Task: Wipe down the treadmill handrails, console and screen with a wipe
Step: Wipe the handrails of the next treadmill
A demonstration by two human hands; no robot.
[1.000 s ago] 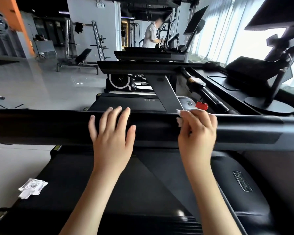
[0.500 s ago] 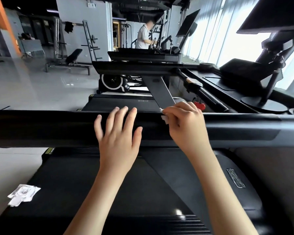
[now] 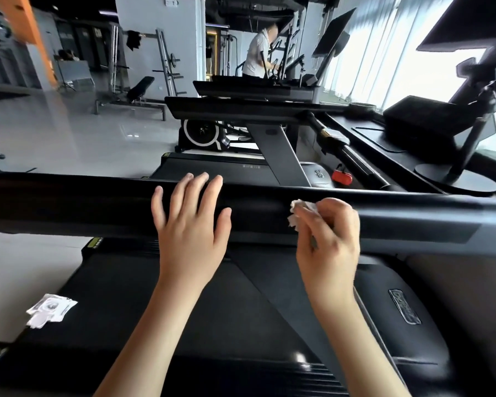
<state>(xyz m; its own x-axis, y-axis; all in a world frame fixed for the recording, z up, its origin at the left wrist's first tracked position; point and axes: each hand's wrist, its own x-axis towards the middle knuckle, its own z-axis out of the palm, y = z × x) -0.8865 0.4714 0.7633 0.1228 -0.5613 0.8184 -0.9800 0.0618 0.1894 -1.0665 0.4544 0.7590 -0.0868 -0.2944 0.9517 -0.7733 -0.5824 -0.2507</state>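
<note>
On handrail (image 3: 69, 202): left hand (image 3: 189, 233) flat, fingers spread.
Right hand (image 3: 330, 242): pinching crumpled white wipe (image 3: 299, 213) at handrail's near face.

Most of the wipe (image 3: 301, 212) is buried inside the curled fingers (image 3: 336, 214) of the right hand (image 3: 330, 245), with only a crumpled white corner showing. The left hand (image 3: 191, 224) covers the stretch of handrail (image 3: 69, 204) under its palm. The handrail runs out of frame at 9 and 3 o'clock, the screen (image 3: 467, 24) at 1 o'clock is clipped by the edges, and the print on the torn packet (image 3: 50, 309) at 8 o'clock and the badge (image 3: 405, 306) at 4 o'clock is too blurred to read.
</note>
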